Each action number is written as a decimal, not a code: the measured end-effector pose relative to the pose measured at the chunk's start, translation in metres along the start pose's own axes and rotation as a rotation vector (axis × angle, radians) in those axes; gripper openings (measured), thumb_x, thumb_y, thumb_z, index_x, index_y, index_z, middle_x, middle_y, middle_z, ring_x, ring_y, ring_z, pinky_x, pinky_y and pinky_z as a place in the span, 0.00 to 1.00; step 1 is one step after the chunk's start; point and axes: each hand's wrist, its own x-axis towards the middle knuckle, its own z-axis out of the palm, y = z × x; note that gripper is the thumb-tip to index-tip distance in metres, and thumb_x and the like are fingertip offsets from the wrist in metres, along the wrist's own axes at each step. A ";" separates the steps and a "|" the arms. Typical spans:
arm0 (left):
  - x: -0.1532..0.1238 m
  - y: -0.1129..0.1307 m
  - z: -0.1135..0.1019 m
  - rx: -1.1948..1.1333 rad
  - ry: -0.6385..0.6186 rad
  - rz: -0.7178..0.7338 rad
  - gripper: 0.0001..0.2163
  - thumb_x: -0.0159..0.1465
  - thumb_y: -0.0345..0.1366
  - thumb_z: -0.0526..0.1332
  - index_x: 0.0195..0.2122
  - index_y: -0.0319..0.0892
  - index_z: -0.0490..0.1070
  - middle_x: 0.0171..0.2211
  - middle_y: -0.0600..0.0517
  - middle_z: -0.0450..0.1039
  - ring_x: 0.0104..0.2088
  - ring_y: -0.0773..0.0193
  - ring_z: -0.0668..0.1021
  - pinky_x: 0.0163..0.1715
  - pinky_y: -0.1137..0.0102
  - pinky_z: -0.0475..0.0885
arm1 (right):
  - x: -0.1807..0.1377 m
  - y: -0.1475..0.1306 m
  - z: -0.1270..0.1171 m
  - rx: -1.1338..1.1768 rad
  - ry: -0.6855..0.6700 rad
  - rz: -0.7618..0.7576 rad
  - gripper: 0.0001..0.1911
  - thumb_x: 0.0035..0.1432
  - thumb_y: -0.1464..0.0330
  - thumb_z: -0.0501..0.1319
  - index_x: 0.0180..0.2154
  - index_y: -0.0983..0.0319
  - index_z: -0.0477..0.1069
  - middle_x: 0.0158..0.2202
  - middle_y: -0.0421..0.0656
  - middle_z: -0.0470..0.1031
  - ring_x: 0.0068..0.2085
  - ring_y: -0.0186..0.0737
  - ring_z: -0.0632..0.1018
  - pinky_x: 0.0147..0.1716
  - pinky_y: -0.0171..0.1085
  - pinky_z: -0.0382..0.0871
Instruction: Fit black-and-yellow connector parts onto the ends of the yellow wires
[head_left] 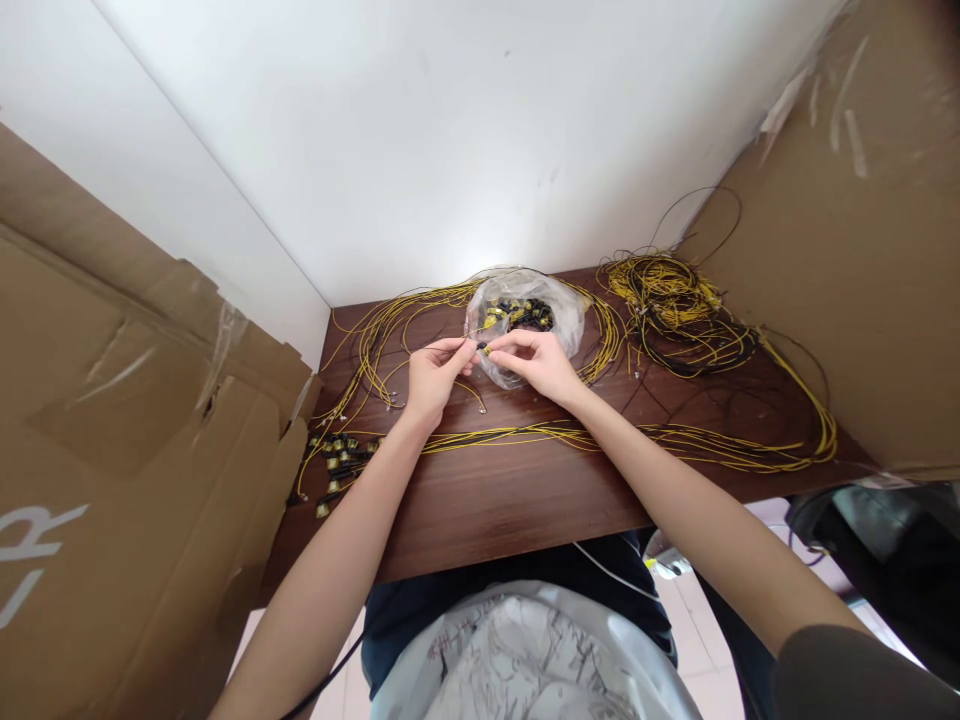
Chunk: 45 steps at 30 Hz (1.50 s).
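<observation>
Over the front of a clear plastic bag [568,312], my two hands meet with their fingertips nearly touching. My left hand [435,380] pinches a thin wire between thumb and forefinger. Between the fingertips of my right hand [546,370] is a small black and yellow connector [484,348], right at the wire's end. Whether the wire sits inside the connector I cannot tell. More black and yellow pieces [529,313] lie in the bag behind my fingers.
Yellow and black wires [367,350] loop around the bag. A tangled wire bundle [667,290] lies at the back right, a long bundle [525,434] across the brown table [510,500]. Several wired connectors [341,460] lie left. Cardboard boxes [150,400] flank both sides; a white wall [465,130] stands behind.
</observation>
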 end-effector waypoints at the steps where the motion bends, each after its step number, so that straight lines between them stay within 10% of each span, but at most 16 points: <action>1: 0.000 0.000 0.000 0.005 0.002 0.003 0.10 0.50 0.38 0.67 0.30 0.37 0.76 0.23 0.51 0.74 0.22 0.72 0.71 0.24 0.75 0.68 | 0.000 0.001 0.000 0.018 -0.010 0.018 0.11 0.49 0.63 0.64 0.33 0.63 0.76 0.29 0.42 0.77 0.28 0.33 0.73 0.30 0.34 0.67; 45: -0.003 0.003 0.003 0.110 0.026 0.055 0.08 0.50 0.37 0.67 0.25 0.37 0.75 0.20 0.52 0.74 0.21 0.70 0.73 0.23 0.75 0.68 | 0.000 0.001 0.004 0.365 -0.104 0.232 0.17 0.42 0.61 0.69 0.33 0.65 0.72 0.23 0.41 0.76 0.26 0.35 0.77 0.30 0.37 0.75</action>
